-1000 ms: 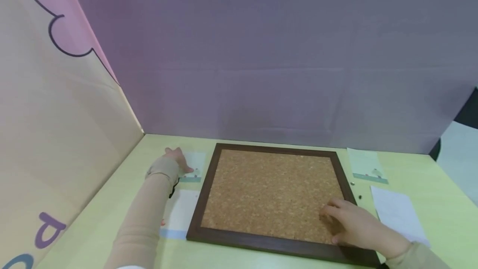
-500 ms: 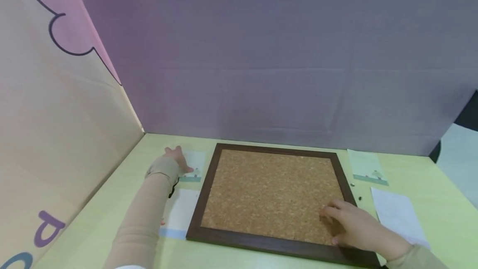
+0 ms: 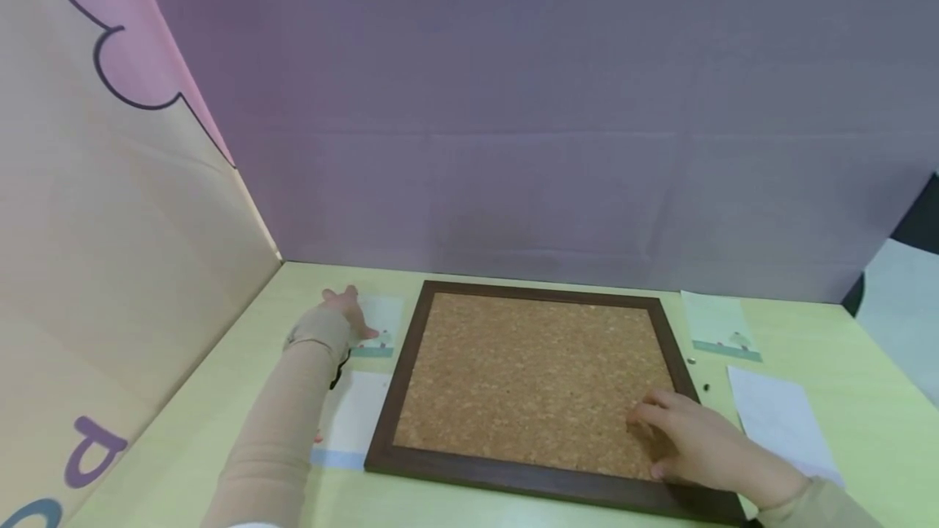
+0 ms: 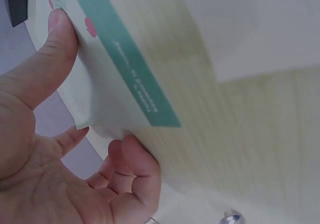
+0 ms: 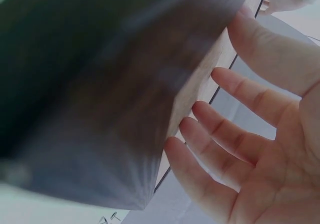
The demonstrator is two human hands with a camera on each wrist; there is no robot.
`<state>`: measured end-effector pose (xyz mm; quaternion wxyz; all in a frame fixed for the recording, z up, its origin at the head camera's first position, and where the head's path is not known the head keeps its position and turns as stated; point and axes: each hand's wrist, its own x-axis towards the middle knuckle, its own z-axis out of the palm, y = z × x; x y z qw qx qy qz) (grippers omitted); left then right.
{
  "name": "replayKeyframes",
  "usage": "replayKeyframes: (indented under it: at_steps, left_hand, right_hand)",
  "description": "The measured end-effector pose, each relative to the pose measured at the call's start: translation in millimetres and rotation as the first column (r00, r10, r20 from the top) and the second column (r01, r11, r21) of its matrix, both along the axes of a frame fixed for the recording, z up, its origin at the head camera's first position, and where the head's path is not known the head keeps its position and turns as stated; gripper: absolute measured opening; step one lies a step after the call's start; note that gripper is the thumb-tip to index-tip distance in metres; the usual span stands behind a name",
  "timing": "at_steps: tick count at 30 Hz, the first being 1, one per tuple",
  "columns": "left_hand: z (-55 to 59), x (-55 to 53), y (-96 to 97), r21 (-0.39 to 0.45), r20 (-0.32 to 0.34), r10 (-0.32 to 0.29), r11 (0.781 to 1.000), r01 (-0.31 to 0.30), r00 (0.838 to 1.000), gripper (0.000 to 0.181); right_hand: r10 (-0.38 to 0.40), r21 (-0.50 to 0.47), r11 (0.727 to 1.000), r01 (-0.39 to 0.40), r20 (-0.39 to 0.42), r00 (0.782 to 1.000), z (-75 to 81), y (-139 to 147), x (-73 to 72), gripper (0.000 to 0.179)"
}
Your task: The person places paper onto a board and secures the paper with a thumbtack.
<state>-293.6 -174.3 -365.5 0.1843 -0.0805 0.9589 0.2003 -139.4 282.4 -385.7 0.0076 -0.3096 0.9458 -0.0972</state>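
In the head view my left hand (image 3: 343, 310) is at the far left, over a pale note sheet (image 3: 383, 316) with a teal bottom strip. Up close in the left wrist view, the thumb touches the face of this sheet (image 4: 107, 84), and the other fingers are loosely bent around its corner. To the right lies a cork board (image 3: 535, 373) in a dark brown wooden frame (image 3: 513, 475). My right hand (image 3: 693, 440) rests at the board's near right corner. Its fingers (image 5: 220, 124) are relaxed and spread, with fingertips right at the cork along the frame's inner side.
A sheet with a blue strip (image 3: 355, 418) lies left of the board. On the right are another teal-strip sheet (image 3: 719, 324), a white paper (image 3: 781, 414) and two small dark bits, (image 3: 707, 387) one nearer. Behind rises a purple-grey backdrop (image 3: 550, 104).
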Motion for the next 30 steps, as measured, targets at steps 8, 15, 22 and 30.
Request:
replayKeyframes:
  at_steps: [8, 15, 22, 30]
  left_hand:
    - [3.3, 8.8, 3.7, -0.060, -0.043, -0.042, 0.997, 0.039, 0.998, 0.101]
    - [1.4, 4.7, 4.7, -0.050, -0.052, -0.019, 0.999, 0.016, 0.998, 0.105]
    - [1.2, 0.8, 4.8, 0.030, 0.011, -0.018, 0.999, 0.018, 1.000, 0.103]
    - [1.0, 2.3, 3.0, -0.031, -0.041, -0.071, 0.997, 0.070, 0.997, 0.088]
  right_hand:
    - [0.000, -0.009, 1.000, 0.000, 0.007, 1.000, -1.0, 0.8, 0.7, 0.051]
    - [0.012, -0.007, 1.000, -0.012, -0.032, 0.999, -1.1, 0.8, -0.5, 0.052]
    - [0.015, -0.011, 1.000, -0.016, -0.067, 0.998, -1.3, 1.1, -0.9, 0.053]
    - [0.016, -0.029, 0.999, -0.017, -0.036, 0.999, 0.7, 0.9, 0.6, 0.052]
